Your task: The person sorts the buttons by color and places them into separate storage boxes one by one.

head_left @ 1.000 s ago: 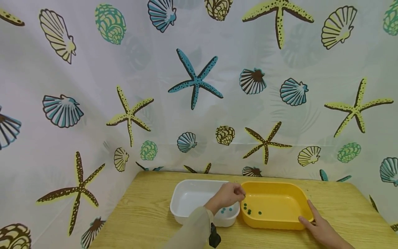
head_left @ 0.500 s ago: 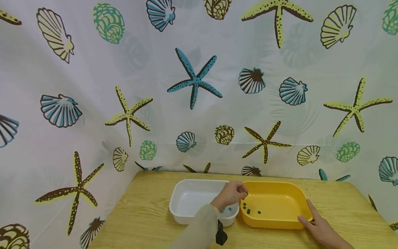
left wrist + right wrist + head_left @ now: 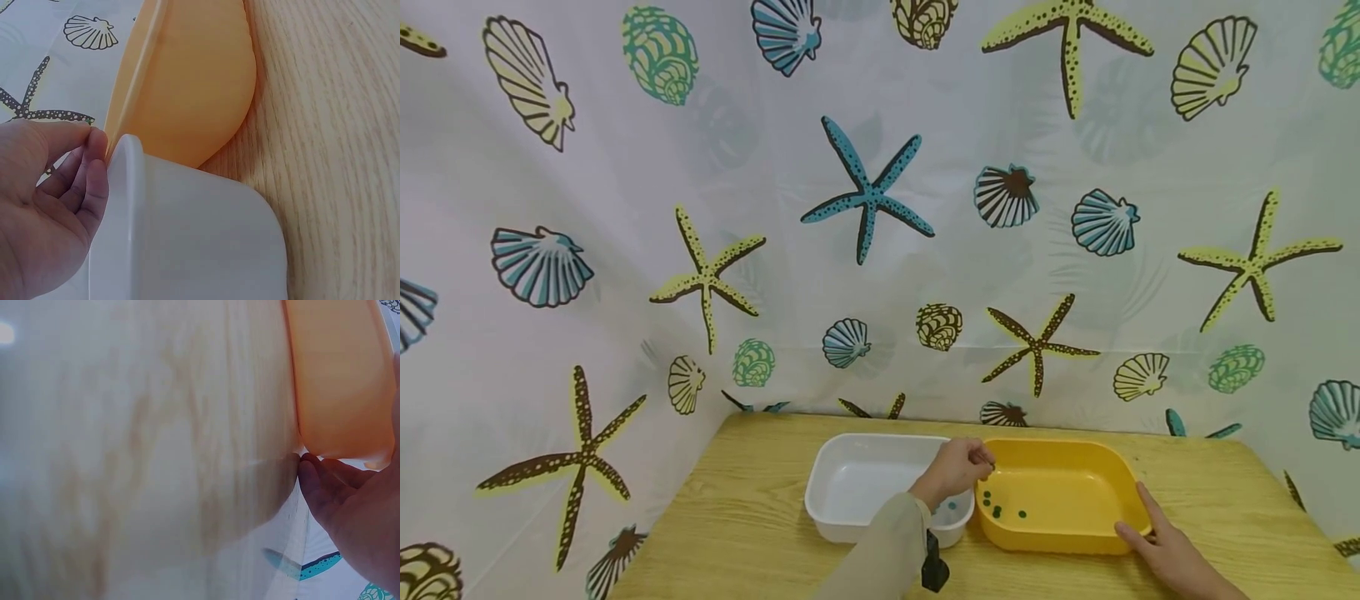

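My left hand (image 3: 951,471) hovers where the white basin (image 3: 850,483) meets the yellow basin (image 3: 1067,492), fingertips just over the yellow rim. Between thumb and index finger it pinches a small dark green disc (image 3: 992,467); in the left wrist view only a green speck shows at the tips. Several dark green discs (image 3: 1022,514) lie in the yellow basin's left end. A blue disc (image 3: 952,506) shows in the white basin; the forearm hides part of that floor. My right hand (image 3: 1168,550) grips the yellow basin's right front corner, thumb toward the front, fingers along the side.
The basins stand side by side on a wood-grain table (image 3: 730,508). A white curtain (image 3: 895,292) printed with shells and starfish hangs behind the table and along its left side. A dark strapped device (image 3: 934,567) sits at the left wrist.
My left hand has shifted slightly right, bringing the pinched disc over the yellow rim, then held about still. Its forearm now covers more of the blue discs. The right hand keeps its place.
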### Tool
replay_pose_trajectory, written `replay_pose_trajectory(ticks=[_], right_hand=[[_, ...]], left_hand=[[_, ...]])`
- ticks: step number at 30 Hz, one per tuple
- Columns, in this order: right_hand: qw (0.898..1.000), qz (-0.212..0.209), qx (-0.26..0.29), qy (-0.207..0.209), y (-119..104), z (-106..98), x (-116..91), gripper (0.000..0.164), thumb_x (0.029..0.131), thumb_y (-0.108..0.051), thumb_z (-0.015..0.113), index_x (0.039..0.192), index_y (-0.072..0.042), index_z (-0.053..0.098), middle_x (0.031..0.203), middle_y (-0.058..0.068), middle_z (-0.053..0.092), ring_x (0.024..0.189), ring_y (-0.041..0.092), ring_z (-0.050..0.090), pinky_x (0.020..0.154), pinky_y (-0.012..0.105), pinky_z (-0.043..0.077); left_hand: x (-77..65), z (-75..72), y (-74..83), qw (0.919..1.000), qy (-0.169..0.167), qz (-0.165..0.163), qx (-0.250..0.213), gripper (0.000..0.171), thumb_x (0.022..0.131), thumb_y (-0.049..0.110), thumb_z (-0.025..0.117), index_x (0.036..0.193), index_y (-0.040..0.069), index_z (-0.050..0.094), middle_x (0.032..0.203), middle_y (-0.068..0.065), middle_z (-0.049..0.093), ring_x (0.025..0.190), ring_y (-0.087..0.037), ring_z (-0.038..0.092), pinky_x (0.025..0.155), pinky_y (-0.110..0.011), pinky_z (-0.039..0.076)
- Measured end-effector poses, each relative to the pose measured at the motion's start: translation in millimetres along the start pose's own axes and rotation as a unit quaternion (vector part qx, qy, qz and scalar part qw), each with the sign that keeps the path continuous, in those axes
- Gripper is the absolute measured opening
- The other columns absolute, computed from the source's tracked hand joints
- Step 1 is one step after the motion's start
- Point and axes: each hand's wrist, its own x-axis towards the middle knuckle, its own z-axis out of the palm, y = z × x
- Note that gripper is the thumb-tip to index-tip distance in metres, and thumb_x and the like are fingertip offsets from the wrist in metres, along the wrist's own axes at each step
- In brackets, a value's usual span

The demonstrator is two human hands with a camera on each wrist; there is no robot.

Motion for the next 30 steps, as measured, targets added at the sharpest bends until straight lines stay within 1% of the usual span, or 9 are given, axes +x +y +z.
replay_pose_trajectory(ticks=[1, 6, 8, 13, 18, 21, 23, 27, 30], right_hand=[[1.000, -0.001, 0.001, 0.000, 0.0, 0.0, 0.0, 0.091, 0.097, -0.050, 0.045, 0.148, 0.005, -0.007, 0.142, 0.042, 0.014, 0.117, 0.050, 0.045, 0.094, 0.059, 0.036], [1.000, 0.001, 0.006, -0.002, -0.7, -0.5, -0.9, 0.092, 0.097, -0.050, 0.045, 0.148, 0.005, -0.008, 0.144, 0.041, 0.008, 0.126, 0.053, 0.030, 0.097, 0.060, 0.032], [1.000, 0.003, 0.006, -0.002, -1.0, -0.5, -1.2, 0.093, 0.096, -0.051, 0.045, 0.147, 0.005, -0.009, 0.144, 0.041, 0.007, 0.127, 0.054, 0.028, 0.098, 0.061, 0.031], [1.000, 0.000, 0.008, -0.001, -0.3, 0.4, -1.3, 0.092, 0.097, -0.050, 0.045, 0.148, 0.005, -0.008, 0.143, 0.041, 0.010, 0.124, 0.052, 0.035, 0.096, 0.059, 0.034], [1.000, -0.005, 0.005, 0.003, 0.4, 0.7, -1.2, 0.091, 0.097, -0.050, 0.045, 0.148, 0.004, -0.007, 0.142, 0.042, 0.014, 0.119, 0.050, 0.043, 0.094, 0.058, 0.037], [1.000, -0.007, 0.003, 0.004, 0.4, 0.7, -1.5, 0.091, 0.097, -0.049, 0.045, 0.148, 0.005, -0.007, 0.142, 0.042, 0.015, 0.117, 0.048, 0.046, 0.093, 0.057, 0.038], [1.000, -0.008, 0.002, 0.005, 0.5, 0.7, -1.7, 0.090, 0.097, -0.049, 0.046, 0.148, 0.005, -0.006, 0.141, 0.042, 0.018, 0.115, 0.045, 0.049, 0.093, 0.056, 0.039], [1.000, -0.010, 0.002, 0.005, 1.2, 0.7, -1.6, 0.090, 0.097, -0.048, 0.045, 0.148, 0.005, -0.006, 0.141, 0.042, 0.018, 0.116, 0.047, 0.047, 0.094, 0.056, 0.038], [1.000, -0.010, 0.003, 0.004, 2.0, 0.9, -0.8, 0.090, 0.097, -0.049, 0.045, 0.148, 0.005, -0.007, 0.142, 0.042, 0.015, 0.118, 0.049, 0.044, 0.094, 0.057, 0.038]], left_hand=[[0.3, 0.1, 0.2, 1.0000, 0.001, 0.000, 0.000, 0.004, 0.090, 0.007, 0.063, 0.091, 0.005, 0.067, 0.076, 0.002, 0.060, 0.073, -0.017, 0.060, 0.060, -0.025, 0.047], [1.5, 0.0, 1.7, 1.0000, 0.003, 0.006, -0.004, 0.005, 0.090, 0.005, 0.063, 0.091, 0.004, 0.067, 0.076, 0.001, 0.061, 0.076, -0.022, 0.062, 0.059, -0.024, 0.048], [1.8, 0.0, 2.0, 0.9999, 0.005, 0.009, -0.007, 0.005, 0.090, 0.005, 0.063, 0.091, 0.004, 0.067, 0.076, 0.000, 0.061, 0.077, -0.025, 0.062, 0.058, -0.024, 0.048], [3.3, 1.3, 0.1, 0.9999, 0.009, 0.008, -0.008, 0.007, 0.090, 0.005, 0.062, 0.093, 0.003, 0.069, 0.076, 0.001, 0.061, 0.077, -0.025, 0.062, 0.058, -0.024, 0.048], [5.4, 1.8, -1.5, 0.9999, 0.010, 0.006, -0.005, 0.010, 0.091, 0.005, 0.062, 0.096, 0.004, 0.070, 0.078, 0.002, 0.061, 0.074, -0.018, 0.061, 0.061, -0.024, 0.049], [5.5, 1.2, -1.4, 0.9999, 0.009, 0.008, -0.007, 0.010, 0.091, 0.005, 0.061, 0.095, 0.005, 0.070, 0.079, 0.001, 0.062, 0.074, -0.020, 0.061, 0.061, -0.025, 0.049], [5.2, 0.8, -0.8, 0.9998, 0.010, 0.011, -0.009, 0.010, 0.091, 0.005, 0.061, 0.096, 0.004, 0.069, 0.078, 0.000, 0.062, 0.074, -0.020, 0.061, 0.061, -0.025, 0.049], [5.0, 1.4, 0.5, 0.9997, 0.017, 0.014, -0.009, 0.009, 0.090, 0.005, 0.062, 0.095, 0.001, 0.068, 0.076, 0.000, 0.062, 0.069, -0.016, 0.060, 0.060, -0.024, 0.049], [5.6, 2.3, 1.2, 0.9996, 0.023, 0.007, -0.012, 0.007, 0.090, 0.005, 0.062, 0.093, 0.001, 0.068, 0.075, 0.000, 0.061, 0.068, -0.015, 0.060, 0.059, -0.024, 0.049]])
